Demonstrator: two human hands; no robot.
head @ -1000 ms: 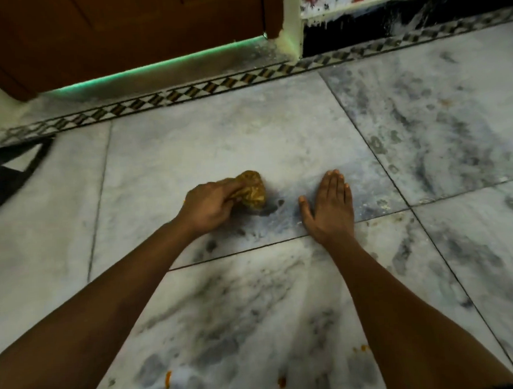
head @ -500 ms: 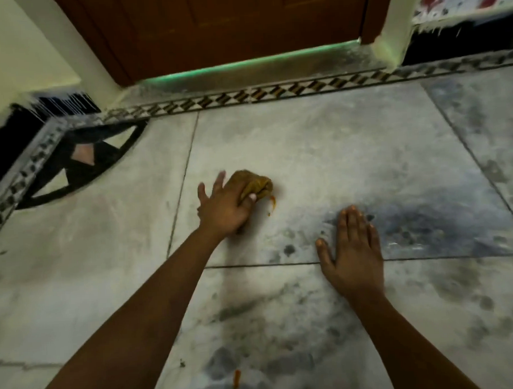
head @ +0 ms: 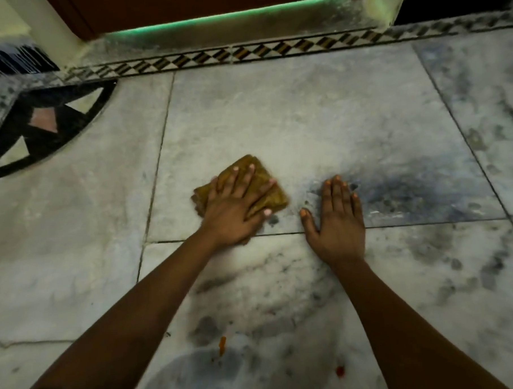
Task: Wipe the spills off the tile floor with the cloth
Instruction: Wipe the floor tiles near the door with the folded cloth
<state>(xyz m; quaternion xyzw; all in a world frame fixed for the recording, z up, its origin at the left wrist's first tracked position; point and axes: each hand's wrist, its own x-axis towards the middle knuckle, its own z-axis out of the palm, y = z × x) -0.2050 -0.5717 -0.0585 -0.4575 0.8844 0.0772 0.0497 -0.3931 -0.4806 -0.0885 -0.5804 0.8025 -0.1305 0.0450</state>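
A folded mustard-brown cloth (head: 268, 191) lies flat on the grey marble tile floor (head: 320, 127). My left hand (head: 235, 204) presses down on it with straight, spread fingers. My right hand (head: 337, 217) rests flat on the floor just right of the cloth, fingers straight, holding nothing. Close to me, an orange smear (head: 222, 344) and a red spot (head: 340, 371) mark the floor.
A brown wooden door (head: 182, 6) with green light under it stands ahead, behind a patterned border strip (head: 272, 51). A black inlay motif (head: 41, 130) fills the left corner. Dark grey veining (head: 410, 187) spreads to the right of my right hand.
The cloth was bunched in my left hand's grip; now it lies flattened under my open palm. My view has shifted forward and down. My right hand stays planted on the floor.
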